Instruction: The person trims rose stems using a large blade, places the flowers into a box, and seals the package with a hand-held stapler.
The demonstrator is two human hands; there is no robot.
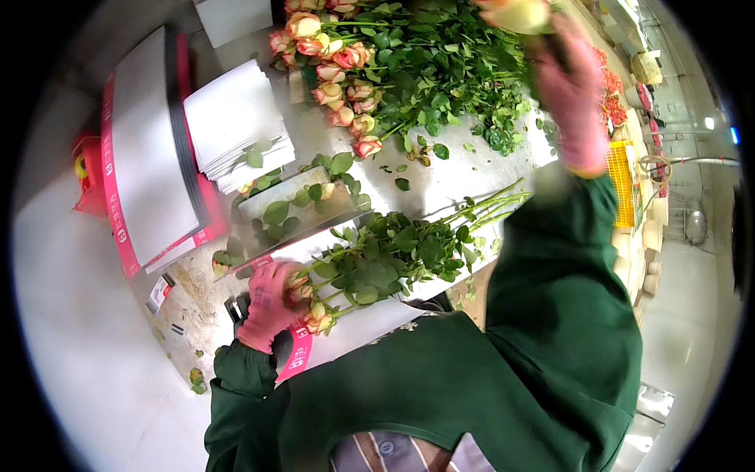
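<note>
My left hand (271, 301), in a pink glove, curls around the blooms of a small rose bunch (377, 259). The bunch lies on a white wrapping sheet (365, 327) with a pink printed border, its stems pointing to the upper right. Raised at the upper right, my right hand (569, 88) wears a matching glove and is blurred. It grips a cream-and-pink rose (519, 15) just below the bloom; most of the stem cannot be made out. Beyond lies a large pile of leafy roses (436, 65), blooms to the left.
A metal plate (283, 197) strewn with leaves stands beside the bunch. Left of it are stacked white sheets (236, 118) and pink-edged wrapping sheets (147, 147). A small box (159, 293) lies on the metal table (194, 330). A yellow crate (621, 183) and red flowers (613, 88) are at right.
</note>
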